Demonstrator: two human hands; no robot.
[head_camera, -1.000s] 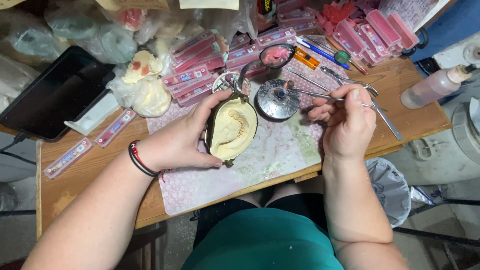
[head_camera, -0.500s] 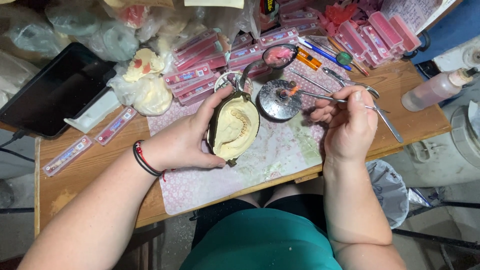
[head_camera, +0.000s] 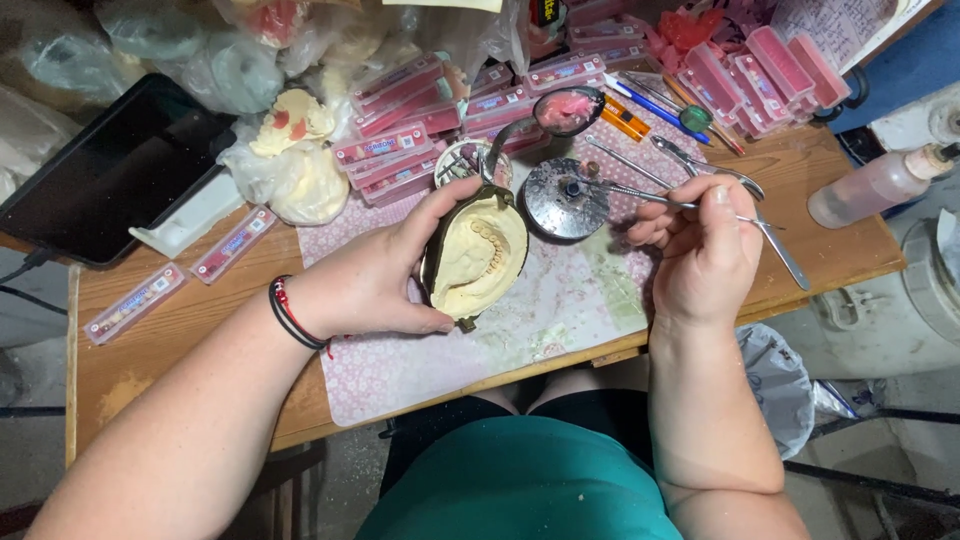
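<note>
On the wooden bench (head_camera: 150, 350), over a pink patterned mat (head_camera: 560, 310), the left hand (head_camera: 375, 280) has its grip wrapped around a dark metal flask (head_camera: 478, 255) filled with pale plaster, a curved row of teeth showing along its right side. The flask sits tilted up toward the camera, just above the mat. The right hand (head_camera: 705, 255) pinches a thin metal tool (head_camera: 650, 197), its tip resting at a small round burner (head_camera: 563, 198) just beside the flask. A ladle of pink wax (head_camera: 567, 110) hangs behind. This looks like the tool-warming step; bringing the tip across to the teeth would call for a steady, short swing left. Pink boxes (head_camera: 400, 150) crowd the back.
</note>
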